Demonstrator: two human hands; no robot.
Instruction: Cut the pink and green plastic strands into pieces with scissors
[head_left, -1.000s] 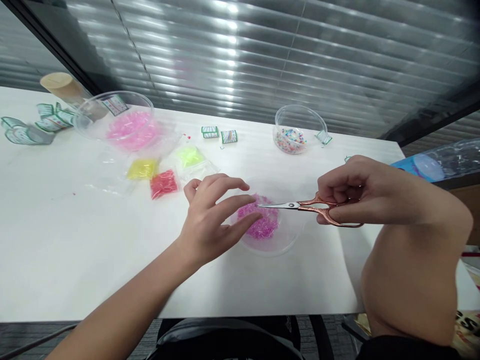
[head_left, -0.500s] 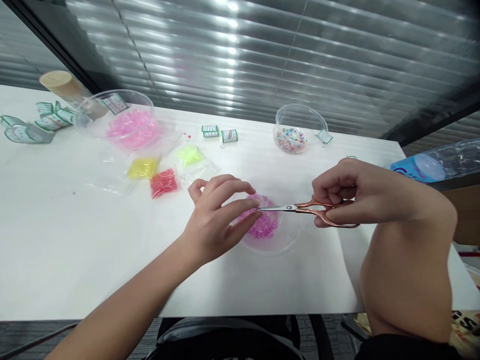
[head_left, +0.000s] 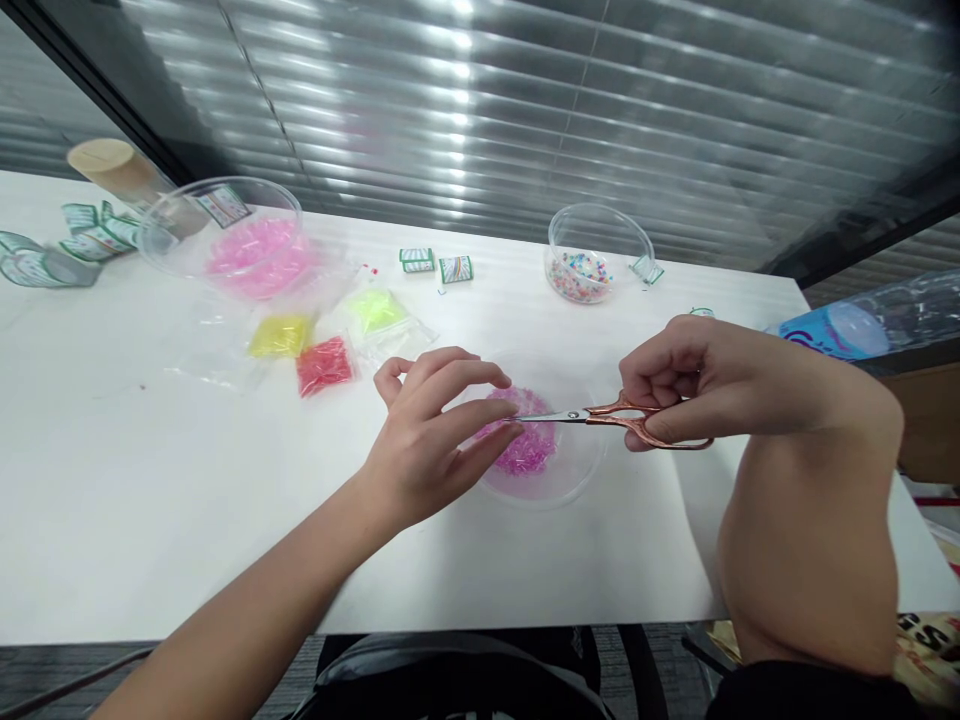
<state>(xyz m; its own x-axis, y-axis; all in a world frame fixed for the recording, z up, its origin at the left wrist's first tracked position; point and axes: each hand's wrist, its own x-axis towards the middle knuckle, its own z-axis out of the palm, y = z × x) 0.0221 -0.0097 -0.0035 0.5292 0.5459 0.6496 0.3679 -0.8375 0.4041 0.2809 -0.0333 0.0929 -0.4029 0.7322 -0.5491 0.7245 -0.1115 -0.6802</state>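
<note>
My right hand (head_left: pixel 671 385) grips copper-handled scissors (head_left: pixel 574 416), fingers in the loops, blades pointing left and nearly closed. The blade tips meet the fingertips of my left hand (head_left: pixel 446 430). Its thumb and index finger are pinched at the tips, and the other fingers are curled apart; what the pinch holds is too small to make out. Below both hands stands a clear round bowl (head_left: pixel 577 480) with pink-purple tinsel-like pieces (head_left: pixel 529 455) in it. My left fingers hide part of the bowl's left side.
Small bags of yellow (head_left: pixel 280 336), red (head_left: pixel 324 366) and lime (head_left: pixel 377 311) pieces lie left of centre. Behind them is a clear tub (head_left: pixel 221 200) by pink material (head_left: pixel 262 258). A bowl of coloured beads (head_left: pixel 581 277) stands at the back; a plastic bottle (head_left: pixel 847 328) lies at the right edge.
The scissors and my right hand have shifted very slightly left. My left hand keeps its pinch at the blade tips; the whole view has moved a little.
</note>
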